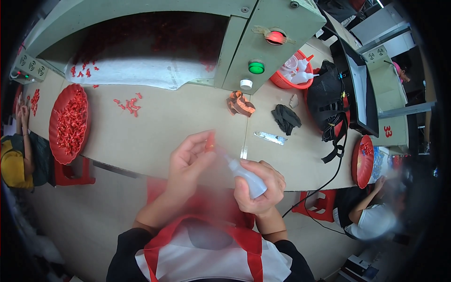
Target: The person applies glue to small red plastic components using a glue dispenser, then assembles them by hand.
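Observation:
Between the thumb and fingers of my left hand (187, 157) is a small red plastic piece (210, 141), held upright. My right hand (263, 185) is wrapped around a translucent squeeze bottle (250, 178). The bottle's narrow nozzle points up and left toward the red piece, a short gap away. A blur over the middle of the picture softens the nozzle tip. On the table beyond my left hand lie several loose red pieces (129, 105). A red scalloped tray (53, 136) heaped with similar pieces stands at the left.
A pale green machine (277, 19) with buttons stands at the back. A crumpled orange cloth (240, 104), a black cloth (285, 118) and a flat metallic strip (270, 137) lie on the table. A red basket (280, 81) holds squeeze bottles. Other people sit at both sides.

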Demonstrator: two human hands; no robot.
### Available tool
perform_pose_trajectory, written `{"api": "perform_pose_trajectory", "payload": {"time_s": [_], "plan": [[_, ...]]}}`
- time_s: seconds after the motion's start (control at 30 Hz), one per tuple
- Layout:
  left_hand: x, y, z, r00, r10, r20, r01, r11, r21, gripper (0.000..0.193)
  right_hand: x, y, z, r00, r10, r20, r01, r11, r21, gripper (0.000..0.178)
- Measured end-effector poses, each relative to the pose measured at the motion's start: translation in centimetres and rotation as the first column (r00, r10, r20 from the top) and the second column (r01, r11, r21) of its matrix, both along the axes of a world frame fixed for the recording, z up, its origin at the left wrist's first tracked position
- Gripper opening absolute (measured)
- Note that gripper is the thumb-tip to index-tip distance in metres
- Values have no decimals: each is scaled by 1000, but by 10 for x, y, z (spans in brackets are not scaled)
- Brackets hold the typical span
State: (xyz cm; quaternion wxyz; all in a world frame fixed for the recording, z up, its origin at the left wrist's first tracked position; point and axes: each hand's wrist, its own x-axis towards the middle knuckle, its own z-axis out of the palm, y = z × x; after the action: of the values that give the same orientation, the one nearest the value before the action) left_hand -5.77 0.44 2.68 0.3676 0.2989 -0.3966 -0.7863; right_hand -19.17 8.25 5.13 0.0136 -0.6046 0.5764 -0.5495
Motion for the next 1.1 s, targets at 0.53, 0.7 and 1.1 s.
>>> {"api": "perform_pose_trajectory", "payload": {"time_s": [0.53,0.7,1.1], "plan": [[68,-23,-12,937,348,35,-347,937,-30,39,37,-48,7,539,-74,839,-451,816,362,24],[113,-23,-22,913,407,-29,-403,910,94,40,78,-153,-60,862,167,479,-445,703,554,27],[127,-31,-18,923,363,-126,-335,921,200,37,84,-177,-38,925,265,273,-379,697,609,18]]}}
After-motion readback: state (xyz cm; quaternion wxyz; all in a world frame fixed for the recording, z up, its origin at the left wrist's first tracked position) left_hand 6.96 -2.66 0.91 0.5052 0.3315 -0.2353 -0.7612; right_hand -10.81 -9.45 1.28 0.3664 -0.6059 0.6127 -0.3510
